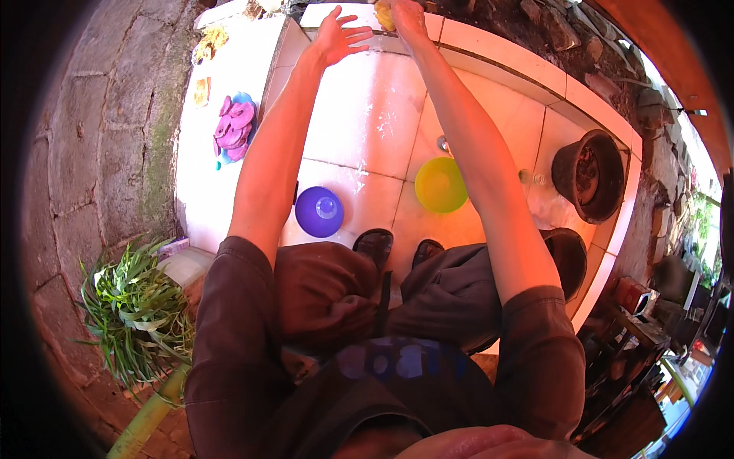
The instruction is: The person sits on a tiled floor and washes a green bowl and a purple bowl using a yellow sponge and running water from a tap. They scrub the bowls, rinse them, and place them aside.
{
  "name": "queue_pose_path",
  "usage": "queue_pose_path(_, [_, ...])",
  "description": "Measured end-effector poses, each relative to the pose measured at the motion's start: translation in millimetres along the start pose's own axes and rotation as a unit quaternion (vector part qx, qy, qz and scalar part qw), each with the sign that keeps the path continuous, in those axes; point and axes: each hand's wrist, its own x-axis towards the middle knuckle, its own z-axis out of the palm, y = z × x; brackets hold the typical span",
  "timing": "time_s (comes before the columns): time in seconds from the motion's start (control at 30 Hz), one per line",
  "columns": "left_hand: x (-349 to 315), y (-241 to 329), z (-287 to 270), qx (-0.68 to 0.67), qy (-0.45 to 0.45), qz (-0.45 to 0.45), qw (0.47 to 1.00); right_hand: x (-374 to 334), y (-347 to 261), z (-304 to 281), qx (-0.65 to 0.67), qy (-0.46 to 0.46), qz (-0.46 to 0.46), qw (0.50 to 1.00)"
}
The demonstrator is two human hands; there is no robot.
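Observation:
Both my arms reach forward to the far edge of a tiled basin floor [367, 99]. My left hand [340, 38] is open above the far rim, fingers spread, with nothing in it. Close to its right, my right hand [409, 19] is closed around a crumpled yellow sponge-like thing [384, 15] at the tiled ledge; its exact kind is unclear. Nearer to me, a purple bowl [319, 212] with a clear round shape inside stands left of my feet. A yellow-green bowl [441, 185] sits to the right, beside my right forearm.
On the left ledge, purple-pink pieces [234, 126] lie on a blue dish, with a yellow tangled clump [211, 43] farther off. Two dark pots [587, 176] stand at the right rim. Long-leaved greenery [138, 306] is at the lower left, beside a block wall [107, 115].

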Motion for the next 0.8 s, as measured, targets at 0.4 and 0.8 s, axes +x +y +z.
queue_pose_path(0.4, [-11, 2, -135, 0.306, -0.063, -0.049, 0.949, 16, -41, 1, 0.225, 0.038, 0.309, 0.923])
queue_pose_path(0.8, [-131, -184, -68, 0.342, -0.261, -0.027, 0.902, 44, 29, -19, -0.366, 0.063, -0.237, 0.898])
